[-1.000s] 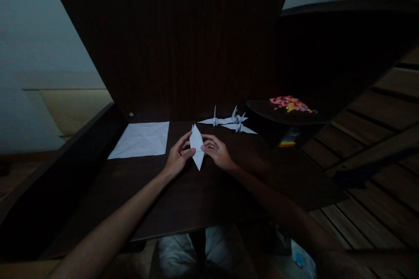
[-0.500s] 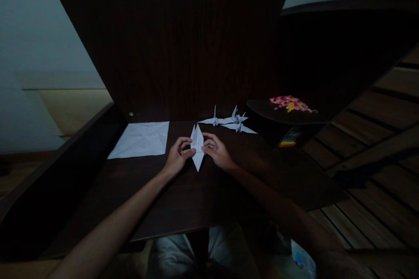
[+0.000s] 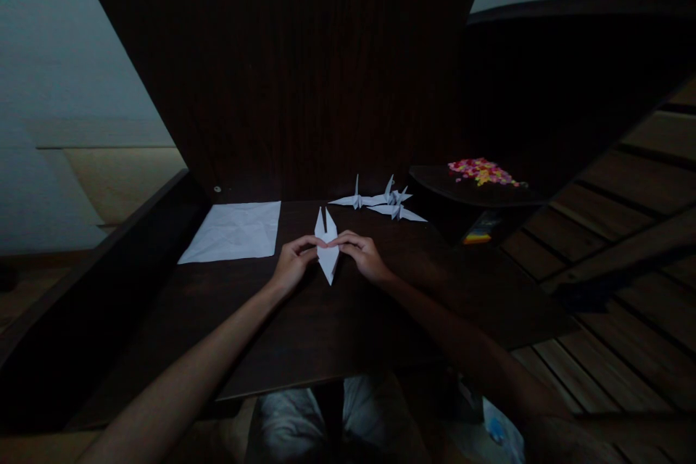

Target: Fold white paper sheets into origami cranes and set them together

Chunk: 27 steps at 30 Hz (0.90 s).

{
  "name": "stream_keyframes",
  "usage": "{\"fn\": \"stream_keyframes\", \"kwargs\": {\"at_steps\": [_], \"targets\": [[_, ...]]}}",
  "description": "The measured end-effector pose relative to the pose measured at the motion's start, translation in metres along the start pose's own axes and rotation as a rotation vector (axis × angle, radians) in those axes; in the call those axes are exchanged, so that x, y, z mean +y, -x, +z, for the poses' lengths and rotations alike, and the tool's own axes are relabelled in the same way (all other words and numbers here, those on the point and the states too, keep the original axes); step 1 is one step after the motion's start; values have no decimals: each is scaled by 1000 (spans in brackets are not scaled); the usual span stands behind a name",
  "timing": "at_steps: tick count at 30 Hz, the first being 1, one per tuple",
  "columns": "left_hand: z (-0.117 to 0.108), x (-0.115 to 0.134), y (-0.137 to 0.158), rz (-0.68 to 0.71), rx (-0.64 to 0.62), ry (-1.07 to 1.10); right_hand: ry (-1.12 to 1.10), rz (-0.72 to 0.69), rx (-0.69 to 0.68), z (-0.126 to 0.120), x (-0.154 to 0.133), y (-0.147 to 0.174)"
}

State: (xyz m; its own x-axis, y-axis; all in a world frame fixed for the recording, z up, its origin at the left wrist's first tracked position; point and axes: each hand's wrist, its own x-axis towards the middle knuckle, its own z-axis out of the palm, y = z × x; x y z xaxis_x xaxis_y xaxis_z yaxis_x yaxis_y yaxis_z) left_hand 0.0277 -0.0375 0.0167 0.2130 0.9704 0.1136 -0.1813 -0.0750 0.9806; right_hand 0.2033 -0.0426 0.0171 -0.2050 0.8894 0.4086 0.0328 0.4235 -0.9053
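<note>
A white folded origami paper (image 3: 328, 257), long and diamond-shaped with two narrow points at its far end, is held just above the dark desk. My left hand (image 3: 294, 261) grips its left edge between thumb and fingers. On the opposite edge, my right hand (image 3: 363, 255) pinches it, fingertips laid over the middle of the paper. Both hands are closed on it and their fingertips nearly meet. Beyond my right hand stand several finished white paper cranes (image 3: 396, 212), close together at the back of the desk.
To the left lies a creased white paper sheet (image 3: 233, 232). Small pink, red and yellow pieces (image 3: 483, 172) are heaped on a rounded side shelf (image 3: 457, 188). A dark raised side panel (image 3: 109, 283) bounds the desk (image 3: 304, 348) on the left.
The fingers of both hands have moved inward over the middle of the folded paper. Its lower flap now sits differently, with a fold showing at the right. The cranes and the sheet have stayed put.
</note>
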Motion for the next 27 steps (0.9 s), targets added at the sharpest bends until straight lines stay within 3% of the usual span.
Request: {"fn": "stream_keyframes", "kwargs": {"at_steps": [7,14,22,27], "targets": [[0,1,2,-11,-80,105,-41,23,48,5,2,2],[3,-1,-2,10,62,120,-116,35,115,9,9,2],[3,6,1,26,-34,-145,-133,-17,165,9,7,2],[2,8,2,58,-25,-204,-181,64,154,8,6,1]]}}
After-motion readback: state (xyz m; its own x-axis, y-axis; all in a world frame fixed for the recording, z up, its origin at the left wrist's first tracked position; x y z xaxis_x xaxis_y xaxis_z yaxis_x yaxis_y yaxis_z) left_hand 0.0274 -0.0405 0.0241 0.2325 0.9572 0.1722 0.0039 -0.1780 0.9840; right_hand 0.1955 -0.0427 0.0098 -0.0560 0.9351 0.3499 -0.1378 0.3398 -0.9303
